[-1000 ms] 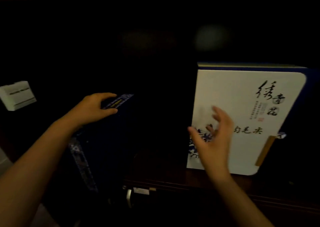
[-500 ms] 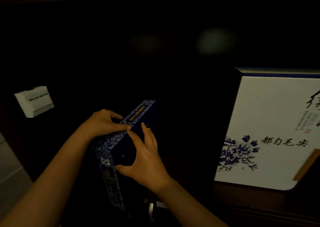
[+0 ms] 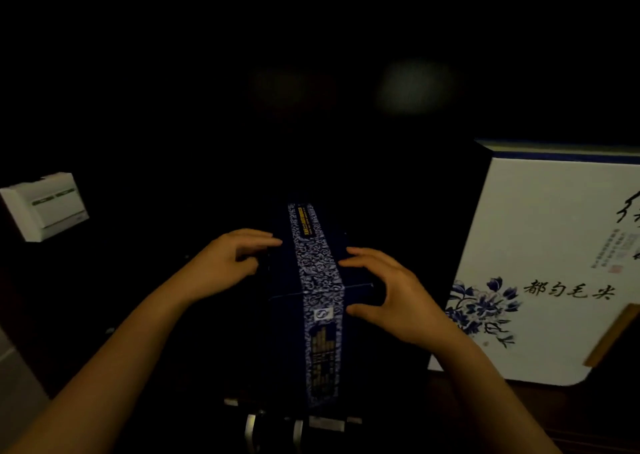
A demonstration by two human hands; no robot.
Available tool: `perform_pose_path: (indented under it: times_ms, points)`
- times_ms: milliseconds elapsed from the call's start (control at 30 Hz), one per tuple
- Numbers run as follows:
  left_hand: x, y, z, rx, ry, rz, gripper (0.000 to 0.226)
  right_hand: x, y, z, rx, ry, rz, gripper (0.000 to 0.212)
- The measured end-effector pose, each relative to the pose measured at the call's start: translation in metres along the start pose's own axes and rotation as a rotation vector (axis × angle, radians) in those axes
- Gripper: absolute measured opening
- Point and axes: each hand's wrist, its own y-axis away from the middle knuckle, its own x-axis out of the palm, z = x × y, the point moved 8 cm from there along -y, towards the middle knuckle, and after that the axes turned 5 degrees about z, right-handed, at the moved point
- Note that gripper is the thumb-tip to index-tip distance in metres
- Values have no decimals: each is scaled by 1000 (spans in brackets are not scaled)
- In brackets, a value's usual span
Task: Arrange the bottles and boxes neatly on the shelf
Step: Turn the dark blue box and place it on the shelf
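Two hands are flanking the dark blue box [image 3: 311, 301] at centre, the left hand [image 3: 225, 263] pressing its left face, the right hand [image 3: 384, 290] spread against its right, gripping it between them. It is standing on edge, its patterned spine running away from the camera. Dark open shelf room is lying leftward; the white gift box [image 3: 554, 245] is standing upright just beside on the right.

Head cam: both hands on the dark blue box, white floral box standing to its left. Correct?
Not quite. The head view shows the left hand and right hand on either side of the dark blue box, but the white floral box stands to its right, not its left.
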Motion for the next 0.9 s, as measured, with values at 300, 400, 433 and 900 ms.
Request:
perform_pose_path:
  times_ms: [300,400,433,900]
  points:
    - [36,-40,-2,114,-573,454,117,36,8,45,238,180,-285,96]
    - [35,-37,4,157,-547,397,117,36,4,39,266,237,-258,92]
    - [34,-37,4,173,-550,372,117,35,3,39,270,256,-248,93]
    - [34,-38,-9,265,-628,203,114,27,2,34,218,348,-410,89]
